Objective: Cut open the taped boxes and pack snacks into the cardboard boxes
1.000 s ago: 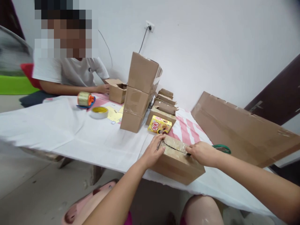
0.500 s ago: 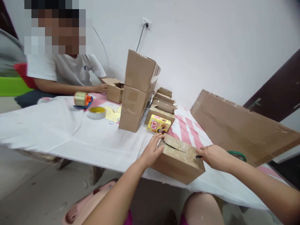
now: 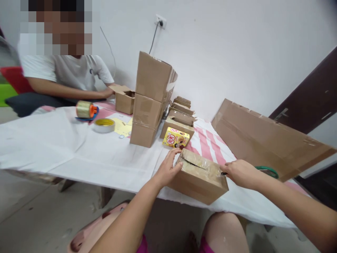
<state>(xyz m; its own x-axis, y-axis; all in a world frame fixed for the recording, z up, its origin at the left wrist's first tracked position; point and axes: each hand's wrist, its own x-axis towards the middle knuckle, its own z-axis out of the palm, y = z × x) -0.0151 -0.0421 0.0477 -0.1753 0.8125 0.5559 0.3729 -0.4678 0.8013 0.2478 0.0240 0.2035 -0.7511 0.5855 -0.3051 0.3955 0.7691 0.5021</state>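
A small taped cardboard box [image 3: 196, 181] lies at the near table edge, its top tape slit open along the seam. My left hand [image 3: 168, 168] grips the box's left end, fingers curled over the top edge. My right hand [image 3: 240, 174] is closed at the box's right end around a thin dark-tipped tool [image 3: 223, 173]. A green loop [image 3: 267, 171] shows just behind that hand; whether it belongs to the tool is unclear. A yellow snack carton [image 3: 176, 137] sits just beyond the box.
A stack of three sealed boxes [image 3: 151, 100] and a row of unsealed boxes [image 3: 180, 117] stand mid-table on the white cloth [image 3: 65, 144]. Tape rolls [image 3: 104, 125] and a dispenser [image 3: 85, 109] lie left. A person in a white shirt [image 3: 68, 73] handles a box [image 3: 124, 100]. Flat cardboard [image 3: 263, 138] leans right.
My right hand drew the tool rightward along the top seam to the box's right end, leaving the tape slit. My left hand stayed on the left end. The view shifted slightly.
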